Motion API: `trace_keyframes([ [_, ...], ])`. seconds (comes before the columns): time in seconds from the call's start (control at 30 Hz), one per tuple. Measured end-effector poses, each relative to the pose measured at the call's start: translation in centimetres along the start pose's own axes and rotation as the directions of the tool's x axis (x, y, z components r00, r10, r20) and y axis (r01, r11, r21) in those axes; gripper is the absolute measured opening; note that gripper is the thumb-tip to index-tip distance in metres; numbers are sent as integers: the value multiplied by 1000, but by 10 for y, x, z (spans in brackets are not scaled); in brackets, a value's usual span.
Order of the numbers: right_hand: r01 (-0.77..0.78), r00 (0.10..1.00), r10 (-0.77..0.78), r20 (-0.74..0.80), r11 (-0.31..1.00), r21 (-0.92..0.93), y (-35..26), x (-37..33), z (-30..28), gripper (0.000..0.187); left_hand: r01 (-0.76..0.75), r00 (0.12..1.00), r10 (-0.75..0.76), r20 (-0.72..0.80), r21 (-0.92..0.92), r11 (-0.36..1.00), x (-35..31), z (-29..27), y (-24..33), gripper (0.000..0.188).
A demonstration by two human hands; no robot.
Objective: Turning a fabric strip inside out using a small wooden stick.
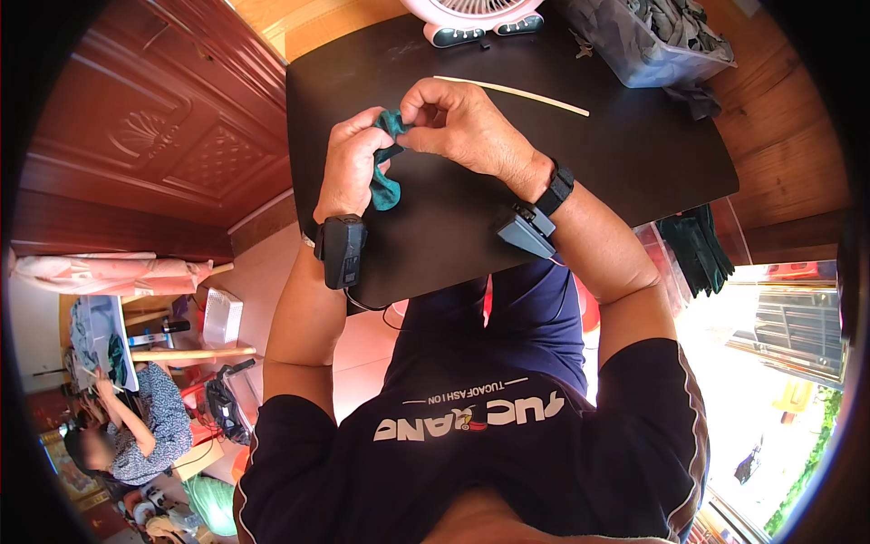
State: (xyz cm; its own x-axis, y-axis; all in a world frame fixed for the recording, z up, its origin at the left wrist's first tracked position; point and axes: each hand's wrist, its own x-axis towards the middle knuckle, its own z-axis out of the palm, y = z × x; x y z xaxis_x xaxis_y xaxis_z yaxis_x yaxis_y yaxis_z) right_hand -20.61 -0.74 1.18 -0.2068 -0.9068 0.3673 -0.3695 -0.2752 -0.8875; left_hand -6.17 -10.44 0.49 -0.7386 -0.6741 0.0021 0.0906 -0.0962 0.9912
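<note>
Over the far left part of the dark table, both my hands are closed on one small strip of shiny dark green fabric (387, 193). My left hand (349, 163) grips it between thumb and fingers, and a loose end curls down below the palm. My right hand (467, 131) pinches the upper part of the fabric with thumb and forefinger. The fingertips of the two hands are close together, and they hide part of the cloth. A thin pale stick (526, 94) lies on the table just beyond my right hand.
On the black table (435, 236), a pink fan (476, 18) stands at the far edge. A clear bin (652, 54) of grey cloth scraps is at far right. Dark green fabric pieces (696, 249) hang at the right. Another person (149, 426) works at the left.
</note>
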Motion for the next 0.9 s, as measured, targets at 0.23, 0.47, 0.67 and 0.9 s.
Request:
trace_keyframes([
  [0.23, 4, 975, -8, -224, 1000, -17, 4, 5, -19, 12, -54, 998, 59, -32, 142, 988, -2, -2, 3, 16],
  [0.47, 115, 986, -126, -106, 988, -103, 7, 4, -7, 32, -90, 991, 82, 110, 64, 994, 0, 1, -7, 20],
  [0.67, 101, 949, -93, -300, 995, 11, 16, 11, -21, 14, 16, 943, -75, 326, 179, 984, 7, -3, -6, 22],
  [0.9, -21, 909, 1, -417, 999, -43, 12, 14, -39, 13, 166, 909, -236, 343, 221, 961, 4, -5, 2, 28],
])
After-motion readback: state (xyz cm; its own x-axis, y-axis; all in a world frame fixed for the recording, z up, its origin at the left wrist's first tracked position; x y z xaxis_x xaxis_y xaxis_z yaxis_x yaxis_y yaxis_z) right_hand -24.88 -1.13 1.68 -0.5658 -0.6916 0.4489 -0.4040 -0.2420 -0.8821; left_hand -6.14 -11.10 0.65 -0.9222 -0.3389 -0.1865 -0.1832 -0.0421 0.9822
